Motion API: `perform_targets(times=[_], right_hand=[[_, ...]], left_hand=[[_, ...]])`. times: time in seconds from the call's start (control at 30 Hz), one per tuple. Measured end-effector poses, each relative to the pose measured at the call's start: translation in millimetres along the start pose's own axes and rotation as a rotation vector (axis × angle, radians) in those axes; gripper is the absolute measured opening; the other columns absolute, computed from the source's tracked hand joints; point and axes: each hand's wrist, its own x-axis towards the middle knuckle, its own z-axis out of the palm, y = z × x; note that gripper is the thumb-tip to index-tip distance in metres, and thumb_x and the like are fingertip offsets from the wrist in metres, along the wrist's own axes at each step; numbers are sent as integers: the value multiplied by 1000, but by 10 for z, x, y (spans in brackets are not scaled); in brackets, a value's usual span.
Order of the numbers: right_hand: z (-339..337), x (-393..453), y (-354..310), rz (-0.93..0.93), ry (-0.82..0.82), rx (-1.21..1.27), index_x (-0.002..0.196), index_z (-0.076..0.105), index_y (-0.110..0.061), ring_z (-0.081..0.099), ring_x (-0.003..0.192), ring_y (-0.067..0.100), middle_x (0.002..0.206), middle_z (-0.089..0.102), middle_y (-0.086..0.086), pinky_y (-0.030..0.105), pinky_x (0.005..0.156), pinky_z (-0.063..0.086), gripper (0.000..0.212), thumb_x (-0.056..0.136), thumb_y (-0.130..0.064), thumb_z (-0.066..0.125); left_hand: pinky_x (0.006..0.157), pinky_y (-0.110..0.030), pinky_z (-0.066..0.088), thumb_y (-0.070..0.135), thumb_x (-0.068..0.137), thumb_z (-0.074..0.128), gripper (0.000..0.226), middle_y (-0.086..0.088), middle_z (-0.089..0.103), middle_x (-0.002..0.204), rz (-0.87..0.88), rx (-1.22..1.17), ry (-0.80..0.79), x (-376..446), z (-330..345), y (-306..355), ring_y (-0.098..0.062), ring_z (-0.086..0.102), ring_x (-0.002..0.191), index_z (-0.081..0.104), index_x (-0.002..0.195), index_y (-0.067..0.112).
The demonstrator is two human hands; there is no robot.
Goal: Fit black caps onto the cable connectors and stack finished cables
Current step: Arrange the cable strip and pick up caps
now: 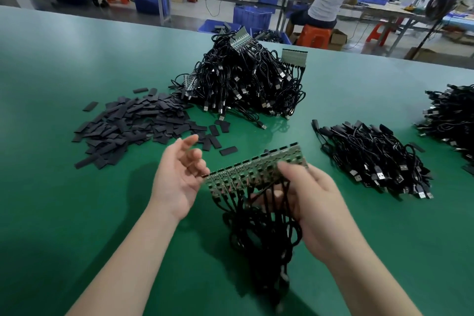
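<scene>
right hand (311,202) fingers clamp circuit-board panel (256,170) with hanging cables, near side of cap heap (133,126). left hand (179,177) fingers spread, empty. advise: steady panel, seat caps squarely.

Bare forearms, no sleeves apparently, ringless fingers (191,140)

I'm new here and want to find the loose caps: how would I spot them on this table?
On the green table, look left of the tall tangled cable heap. The caps are a low spread of flat, matte black rectangles, without the wires every other pile has.
</scene>
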Motion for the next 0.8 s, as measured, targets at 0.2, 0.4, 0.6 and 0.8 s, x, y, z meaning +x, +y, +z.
perform_targets(times=[0.2,0.4,0.6,0.8], right_hand=[[-166,53,-147,318,-199,435,73,70,-6,73,63,24,68,69,11,27,45,54,30,68,-35,63],[-215,443,310,488,-136,398,89,65,-3,73,68,23,81,74,14,32,56,60,32,99,-27,47],[-307,780,504,544,-165,72,100,58,-9,60,65,20,86,68,9,32,64,48,24,95,-29,46],[-369,915,586,232,48,-100,94,69,-15,63,72,19,91,72,7,31,65,55,5,94,-18,64]], left_hand=[[67,-27,47,33,102,39,30,9,63,71,53,95,13,41,-94,-41,-5,59,62,62,114,17],[51,-20,49,31,96,52,21,7,66,75,-3,150,97,77,-102,-25,-8,61,62,69,103,21],[77,-25,47,55,89,53,27,21,71,102,-31,762,-142,83,-91,-159,-5,61,94,65,107,38],[85,-13,41,16,76,82,44,20,71,104,83,926,-154,75,-156,-254,12,62,98,64,110,36]])
